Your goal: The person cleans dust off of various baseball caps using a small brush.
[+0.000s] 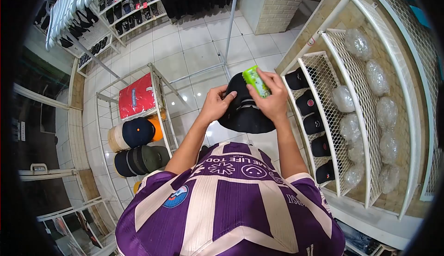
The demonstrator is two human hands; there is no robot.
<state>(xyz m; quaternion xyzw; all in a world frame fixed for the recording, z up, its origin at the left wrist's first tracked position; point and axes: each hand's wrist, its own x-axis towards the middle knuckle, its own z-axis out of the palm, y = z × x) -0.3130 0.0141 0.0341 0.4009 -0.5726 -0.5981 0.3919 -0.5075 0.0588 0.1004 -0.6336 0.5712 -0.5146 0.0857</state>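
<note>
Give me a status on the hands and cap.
Left hand grips black cap. Right hand holds green item against it. Nothing in the way.

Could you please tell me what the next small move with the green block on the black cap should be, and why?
Probably a short stroke of the green block down the black cap: the right hand presses it against the cap's upper edge, and the left hand grips the opposite side, steadying it.
</note>
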